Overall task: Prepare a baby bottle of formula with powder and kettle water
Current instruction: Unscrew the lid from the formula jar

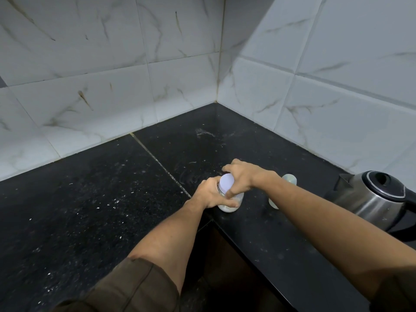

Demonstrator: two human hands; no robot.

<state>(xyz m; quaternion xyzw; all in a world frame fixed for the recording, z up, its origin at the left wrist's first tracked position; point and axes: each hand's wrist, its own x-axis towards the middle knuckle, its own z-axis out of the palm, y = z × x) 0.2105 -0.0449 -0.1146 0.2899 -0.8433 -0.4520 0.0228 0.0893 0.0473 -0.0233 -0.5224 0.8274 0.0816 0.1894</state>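
Observation:
A clear powder jar with a white lid stands on the black counter near its inner corner edge; white powder shows in its lower part. My left hand grips the jar's body from the left. My right hand curls over the lid from the right. Behind my right forearm a pale translucent baby bottle stands, with most of its body hidden by the arm. A steel electric kettle with a black lid sits at the right edge.
The black granite counter runs in an L along white marble-look tiled walls. White specks and a smear lie scattered on it. The counter's inner edge drops off below my arms, with dark space beneath.

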